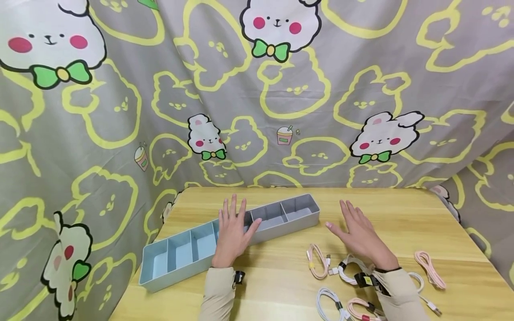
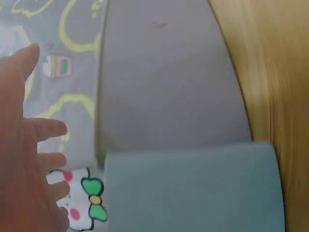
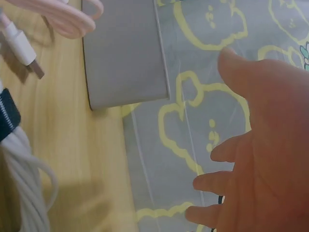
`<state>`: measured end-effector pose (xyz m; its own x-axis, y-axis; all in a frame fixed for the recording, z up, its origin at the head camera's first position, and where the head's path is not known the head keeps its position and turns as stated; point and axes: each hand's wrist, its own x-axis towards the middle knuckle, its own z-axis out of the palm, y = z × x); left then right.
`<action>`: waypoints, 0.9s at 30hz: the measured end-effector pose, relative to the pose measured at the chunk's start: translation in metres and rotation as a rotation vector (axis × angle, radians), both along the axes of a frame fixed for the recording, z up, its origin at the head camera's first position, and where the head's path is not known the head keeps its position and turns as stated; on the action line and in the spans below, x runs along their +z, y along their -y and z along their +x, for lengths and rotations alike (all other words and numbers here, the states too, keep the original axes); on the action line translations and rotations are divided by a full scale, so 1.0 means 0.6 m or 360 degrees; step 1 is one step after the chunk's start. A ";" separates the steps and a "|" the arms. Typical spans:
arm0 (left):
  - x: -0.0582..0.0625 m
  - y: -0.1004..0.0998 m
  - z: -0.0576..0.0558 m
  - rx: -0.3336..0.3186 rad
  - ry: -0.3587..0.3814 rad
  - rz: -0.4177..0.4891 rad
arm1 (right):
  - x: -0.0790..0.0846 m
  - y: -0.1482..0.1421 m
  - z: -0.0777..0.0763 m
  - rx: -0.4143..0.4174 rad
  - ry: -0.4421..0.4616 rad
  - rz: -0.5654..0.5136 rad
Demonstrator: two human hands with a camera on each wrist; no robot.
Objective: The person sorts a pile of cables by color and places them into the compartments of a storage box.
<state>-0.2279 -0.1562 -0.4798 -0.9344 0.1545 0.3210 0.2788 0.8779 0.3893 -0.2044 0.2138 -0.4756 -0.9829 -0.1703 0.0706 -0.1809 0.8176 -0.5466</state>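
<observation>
The left hand [image 1: 233, 236], fingers straight and empty, is above the blue divided box [image 1: 180, 275] and gray divided box [image 1: 289, 227], lined up on the tabletop [image 1: 277, 285]. The right hand [image 1: 363, 234], likewise outstretched, holds nothing near several coiled cables [image 1: 430, 270].

We are holding both arms out in front of us. Our left arm [image 1: 218, 294] is running nearly straight forward, and our left hand [image 1: 233, 236] is showing its back, fingers straight and spread, left thumb [image 1: 253, 226] angling rightward. Our right arm [image 1: 401, 296] is slanting inward; our right hand [image 1: 363, 236] is pointing forward and leftward, fingers extended, right thumb [image 1: 336, 230] standing away from them.
</observation>
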 end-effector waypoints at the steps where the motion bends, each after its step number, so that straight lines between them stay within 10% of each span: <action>1: 0.003 0.006 0.005 0.0006 0.0020 0.0021 | 0.003 0.000 0.000 0.0011 -0.0004 -0.0012; 10: 0.042 0.091 0.061 0.0041 0.0122 0.0223 | 0.012 -0.004 -0.024 0.0095 0.0052 -0.0270; 27: 0.060 0.270 0.169 0.0514 0.0073 0.0520 | -0.007 0.005 -0.073 0.0106 0.0213 -0.0575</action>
